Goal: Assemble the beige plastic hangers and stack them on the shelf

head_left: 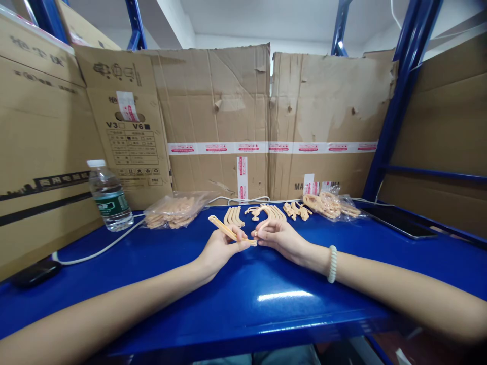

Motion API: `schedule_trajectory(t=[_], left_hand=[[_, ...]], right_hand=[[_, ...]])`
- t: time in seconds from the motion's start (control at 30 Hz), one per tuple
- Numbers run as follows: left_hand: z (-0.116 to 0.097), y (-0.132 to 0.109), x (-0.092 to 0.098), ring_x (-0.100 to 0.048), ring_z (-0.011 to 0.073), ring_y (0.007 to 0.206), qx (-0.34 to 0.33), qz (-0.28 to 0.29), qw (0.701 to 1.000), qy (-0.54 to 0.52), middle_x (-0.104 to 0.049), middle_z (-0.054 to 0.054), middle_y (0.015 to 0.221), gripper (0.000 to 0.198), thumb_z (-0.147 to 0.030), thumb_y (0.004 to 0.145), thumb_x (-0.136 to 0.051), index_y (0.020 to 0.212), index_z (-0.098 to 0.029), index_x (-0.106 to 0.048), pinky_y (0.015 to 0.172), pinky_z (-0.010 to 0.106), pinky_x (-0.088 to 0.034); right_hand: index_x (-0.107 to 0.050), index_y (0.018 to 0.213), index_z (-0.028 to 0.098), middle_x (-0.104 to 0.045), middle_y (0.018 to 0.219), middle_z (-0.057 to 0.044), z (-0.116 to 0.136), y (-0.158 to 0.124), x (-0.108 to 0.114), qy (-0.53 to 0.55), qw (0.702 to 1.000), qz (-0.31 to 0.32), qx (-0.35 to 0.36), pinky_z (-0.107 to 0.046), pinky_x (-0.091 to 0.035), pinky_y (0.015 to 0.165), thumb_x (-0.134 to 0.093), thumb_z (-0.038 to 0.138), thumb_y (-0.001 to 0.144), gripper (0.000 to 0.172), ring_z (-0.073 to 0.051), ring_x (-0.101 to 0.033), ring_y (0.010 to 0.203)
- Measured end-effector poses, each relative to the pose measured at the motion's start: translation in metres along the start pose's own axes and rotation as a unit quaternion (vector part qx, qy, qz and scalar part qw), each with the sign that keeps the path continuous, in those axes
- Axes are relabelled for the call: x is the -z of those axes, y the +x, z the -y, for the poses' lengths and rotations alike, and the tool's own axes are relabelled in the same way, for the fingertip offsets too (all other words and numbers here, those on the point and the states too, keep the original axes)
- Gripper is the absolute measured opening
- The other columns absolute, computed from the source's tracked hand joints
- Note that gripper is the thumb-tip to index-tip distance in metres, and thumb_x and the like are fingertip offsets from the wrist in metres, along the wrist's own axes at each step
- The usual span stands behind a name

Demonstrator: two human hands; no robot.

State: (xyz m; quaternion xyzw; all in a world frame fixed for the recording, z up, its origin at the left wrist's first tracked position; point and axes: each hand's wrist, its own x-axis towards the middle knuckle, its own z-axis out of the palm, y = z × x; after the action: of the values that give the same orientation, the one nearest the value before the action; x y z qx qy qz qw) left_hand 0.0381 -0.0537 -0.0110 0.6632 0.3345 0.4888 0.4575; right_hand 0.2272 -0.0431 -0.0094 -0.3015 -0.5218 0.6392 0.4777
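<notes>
The left hand [218,252] has its fingers pinching a long tan strip [221,226]; the right hand [282,241] grips a small curved piece [262,226] close by, above the blue tabletop [243,294]. Seemingly a fitting step, calling for aligned ends. Beyond lie loose curved strips [234,216].

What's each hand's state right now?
Left hand: closed, holding a long tan piece.
Right hand: closed, pinching a curved tan piece.
</notes>
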Motion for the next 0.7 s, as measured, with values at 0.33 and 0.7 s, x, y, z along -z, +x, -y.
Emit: schedule_trajectory(t=[0.33, 0.7], left_hand=[[-0.0041, -0.0011, -0.0009, -0.059, 0.0193, 0.086, -0.022, -0.021, 0.998, 0.051, -0.057, 0.000, 0.075, 0.028, -0.031, 0.063, -0.071, 0.062, -0.018, -0.046, 0.082, 0.033, -0.045], [-0.0051, -0.0016, -0.0001, -0.059, 0.0189, 0.083, -0.050, -0.029, 0.993, 0.103, -0.056, 0.000, 0.072, 0.026, -0.030, 0.067, -0.068, 0.060, -0.018, -0.046, 0.080, 0.033, -0.046]], right_hand=[[-0.065, 0.076, 0.011, -0.069, 0.088, -0.006, 0.0053, 0.0030, 0.0067, -0.009, 0.995, 0.082, -0.051, -0.023, -0.053, 0.075, -0.083, 0.030, 0.063, 0.029, -0.012, -0.066, 0.079], [-0.063, 0.079, 0.010, -0.070, 0.079, -0.007, 0.0069, 0.0035, 0.0054, -0.008, 0.993, 0.090, -0.075, -0.027, -0.055, 0.079, -0.082, 0.031, 0.066, 0.032, -0.018, -0.070, 0.080]])
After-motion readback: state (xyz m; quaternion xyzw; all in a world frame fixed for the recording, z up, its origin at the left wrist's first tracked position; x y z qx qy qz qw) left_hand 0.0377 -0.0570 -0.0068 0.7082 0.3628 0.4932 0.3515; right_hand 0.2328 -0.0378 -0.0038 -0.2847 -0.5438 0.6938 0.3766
